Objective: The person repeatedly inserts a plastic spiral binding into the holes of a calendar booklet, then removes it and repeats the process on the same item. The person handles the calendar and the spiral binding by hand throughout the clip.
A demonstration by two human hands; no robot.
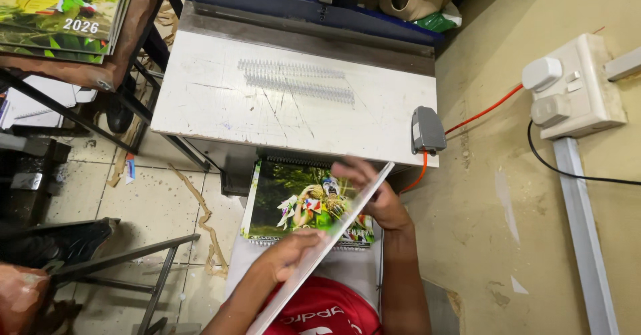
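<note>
Both my hands hold a thin stack of printed calendar sheets (327, 238), seen edge-on and tilted from lower left to upper right. My left hand (288, 253) grips its lower edge. My right hand (370, 191) holds the upper end, fingers curled over it. Beneath lies a spiral-bound calendar (294, 205) with a green picture of a bird, resting on my lap just below the machine's white table (220, 101). Several white wire binding combs (297, 81) lie on that table.
A grey pedal-like switch box (426, 129) with an orange cable (482, 111) hangs at the table's right edge. A stack of calendars (63, 15) sits on a rusty stand at upper left. A wall socket (571, 88) is on the right wall. Paper scraps litter the tiled floor (160, 195).
</note>
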